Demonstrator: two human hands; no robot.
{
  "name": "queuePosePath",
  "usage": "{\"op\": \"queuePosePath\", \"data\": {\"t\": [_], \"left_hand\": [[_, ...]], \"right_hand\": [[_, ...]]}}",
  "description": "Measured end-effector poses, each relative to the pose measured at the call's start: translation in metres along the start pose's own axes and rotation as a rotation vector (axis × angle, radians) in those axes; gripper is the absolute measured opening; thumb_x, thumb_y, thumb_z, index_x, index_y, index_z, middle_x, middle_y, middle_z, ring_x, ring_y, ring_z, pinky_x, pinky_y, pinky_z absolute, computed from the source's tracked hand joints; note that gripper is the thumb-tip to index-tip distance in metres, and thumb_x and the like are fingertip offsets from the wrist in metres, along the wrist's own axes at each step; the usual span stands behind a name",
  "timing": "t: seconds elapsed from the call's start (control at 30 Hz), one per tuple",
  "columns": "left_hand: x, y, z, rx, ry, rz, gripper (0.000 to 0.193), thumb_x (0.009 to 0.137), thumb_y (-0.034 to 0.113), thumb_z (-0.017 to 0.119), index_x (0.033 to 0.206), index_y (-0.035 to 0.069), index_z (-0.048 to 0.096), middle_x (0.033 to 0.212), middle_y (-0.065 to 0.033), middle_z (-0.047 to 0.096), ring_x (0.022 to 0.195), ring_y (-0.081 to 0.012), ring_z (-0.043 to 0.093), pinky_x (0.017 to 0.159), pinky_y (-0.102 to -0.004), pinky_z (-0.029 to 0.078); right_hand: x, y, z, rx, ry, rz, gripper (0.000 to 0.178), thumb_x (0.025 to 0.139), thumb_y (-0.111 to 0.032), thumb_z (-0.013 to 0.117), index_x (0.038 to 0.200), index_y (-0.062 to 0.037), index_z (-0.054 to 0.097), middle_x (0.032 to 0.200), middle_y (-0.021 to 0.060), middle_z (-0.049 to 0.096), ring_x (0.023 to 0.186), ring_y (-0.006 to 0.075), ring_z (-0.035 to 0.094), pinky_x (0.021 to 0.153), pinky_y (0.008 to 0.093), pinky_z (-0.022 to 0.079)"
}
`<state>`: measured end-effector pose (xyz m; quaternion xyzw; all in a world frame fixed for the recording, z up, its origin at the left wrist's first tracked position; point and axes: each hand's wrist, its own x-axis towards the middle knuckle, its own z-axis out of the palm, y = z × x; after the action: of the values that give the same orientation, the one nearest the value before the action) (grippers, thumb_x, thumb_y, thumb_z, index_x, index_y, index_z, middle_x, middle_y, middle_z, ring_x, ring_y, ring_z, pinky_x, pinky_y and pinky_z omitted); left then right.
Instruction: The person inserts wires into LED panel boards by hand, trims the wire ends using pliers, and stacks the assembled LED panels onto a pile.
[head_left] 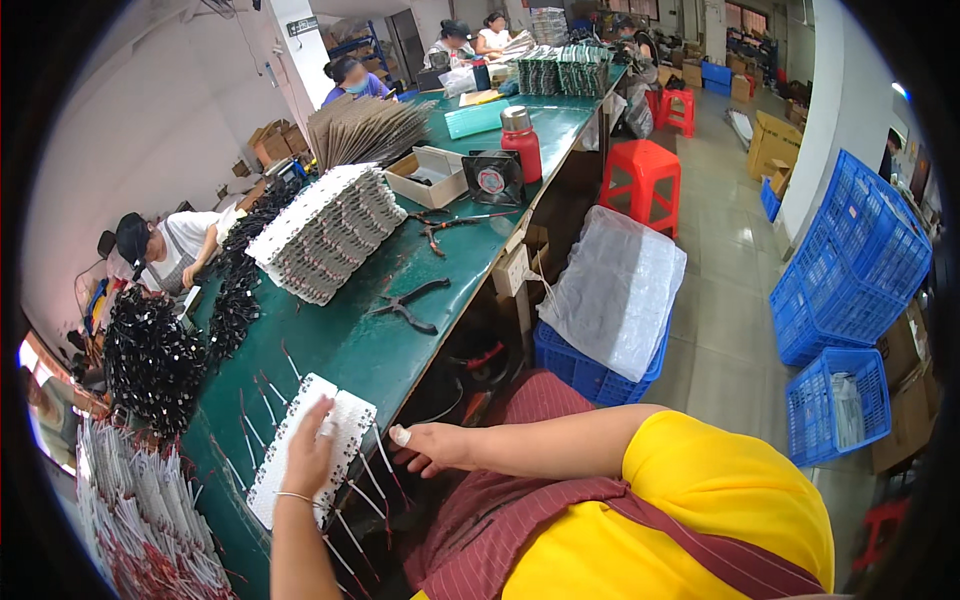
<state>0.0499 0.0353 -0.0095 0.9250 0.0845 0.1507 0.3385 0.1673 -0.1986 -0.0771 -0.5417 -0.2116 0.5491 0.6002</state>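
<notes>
A white panel [352, 415] with dark notched edges lies on the green table's near edge, thin white wires with red tips sticking out along both long sides. My left hand [309, 450] rests flat on the panel, fingers extended, with a white band on one finger. To the right of the panel is my right hand [432, 447], its thumb apart from loosely bent fingers and white wrapping on the thumb tip. The nearest wires [384, 449] pass close to those fingertips; I see nothing held between them. A pair of black pliers [412, 305] lies farther up the table.
A tall stack of white panels [328, 235] stands beyond, beside black cable bundles [155, 360]. Many white wires [150, 510] are heaped at the lower left. A fan [495, 178] and red bottle [520, 145] stand farther back. A plastic-covered blue crate [600, 360] sits right. Co-workers sit across.
</notes>
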Motion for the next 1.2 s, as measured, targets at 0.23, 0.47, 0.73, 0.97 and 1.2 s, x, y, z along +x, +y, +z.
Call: {"op": "queuePosePath", "data": {"t": [0.23, 0.47, 0.73, 0.97, 1.2], "left_hand": [[-0.012, 0.048, 0.041, 0.424, -0.063, 0.0, 0.051, 0.092, 0.017, 0.063, 0.143, 0.021, 0.058, 0.157, -0.0147, 0.043, 0.149, -0.043, 0.031, 0.12, -0.0639, 0.018], [-0.015, 0.075, 0.055, 0.342, -0.134, 0.098, 0.061, 0.083, 0.018, 0.075, 0.141, 0.011, 0.056, 0.155, -0.0163, 0.045, 0.148, -0.0412, 0.035, 0.12, -0.0634, 0.021], [-0.02, 0.099, 0.07, 0.497, -0.061, 0.108, 0.074, 0.073, 0.023, 0.086, 0.135, 0.002, 0.051, 0.152, -0.0155, 0.047, 0.146, -0.0411, 0.037, 0.118, -0.0622, 0.027], [-0.009, 0.088, 0.06, 0.417, -0.026, 0.084, 0.043, 0.088, 0.01, 0.067, 0.13, 0.006, 0.059, 0.136, -0.0169, 0.062, 0.132, -0.0385, 0.054, 0.109, -0.0573, 0.038], [0.007, 0.096, 0.062, 0.286, 0.11, -0.086, 0.039, 0.087, 0.0, 0.058, 0.125, 0.008, 0.064, 0.109, -0.0154, 0.075, 0.099, -0.0375, 0.071, 0.087, -0.0452, 0.055]], "right_hand": [[0.0, 0.002, -0.001, 0.087, -0.026, -0.008, 0.024, 0.104, -0.033, 0.057, 0.103, -0.0102, 0.065, 0.091, 0.0005, 0.067, 0.073, 0.0098, 0.056, 0.069, 0.0276, 0.05], [-0.029, 0.019, -0.033, -0.176, 0.071, -0.122, 0.035, 0.103, -0.036, 0.059, 0.094, -0.0041, 0.072, 0.082, 0.0037, 0.07, 0.072, 0.0115, 0.065, 0.069, 0.0284, 0.053], [-0.069, -0.009, -0.036, -0.605, -0.297, -0.295, 0.031, 0.1, -0.03, 0.061, 0.095, -0.0014, 0.073, 0.083, 0.0093, 0.072, 0.079, 0.0206, 0.067, 0.079, 0.0344, 0.053], [-0.026, -0.011, -0.024, -0.823, 0.046, -0.436, 0.031, 0.097, -0.032, 0.061, 0.091, -0.0034, 0.072, 0.083, 0.0151, 0.072, 0.081, 0.0322, 0.071, 0.076, 0.0429, 0.054], [0.017, -0.013, -0.029, -0.781, 0.207, -0.33, 0.031, 0.097, -0.032, 0.063, 0.097, -0.0031, 0.073, 0.087, 0.0148, 0.073, 0.081, 0.0301, 0.071, 0.076, 0.0406, 0.054]]}}
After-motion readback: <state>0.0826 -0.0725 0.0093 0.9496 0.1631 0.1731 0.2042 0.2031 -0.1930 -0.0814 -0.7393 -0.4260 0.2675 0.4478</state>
